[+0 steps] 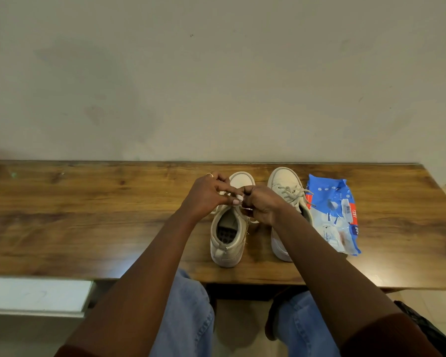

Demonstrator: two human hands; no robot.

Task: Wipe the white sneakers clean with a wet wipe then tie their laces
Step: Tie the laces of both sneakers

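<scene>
L hand (pixel 206 195) + R hand (pixel 262 206) both pinching laces (pixel 223 194) over left sneaker (pixel 227 243) | right sneaker (pixel 283 181) just beside | wipes pack (pixel 332 210) right of it | all on worktop (pixel 88 215)

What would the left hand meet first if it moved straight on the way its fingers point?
Most likely the right hand, close against its fingertips above the left-side sneaker; depth is unclear.

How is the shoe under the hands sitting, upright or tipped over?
Upright. The shoe rests on its sole on the table, heel toward the camera, its opening facing up so the insole shows.
</scene>
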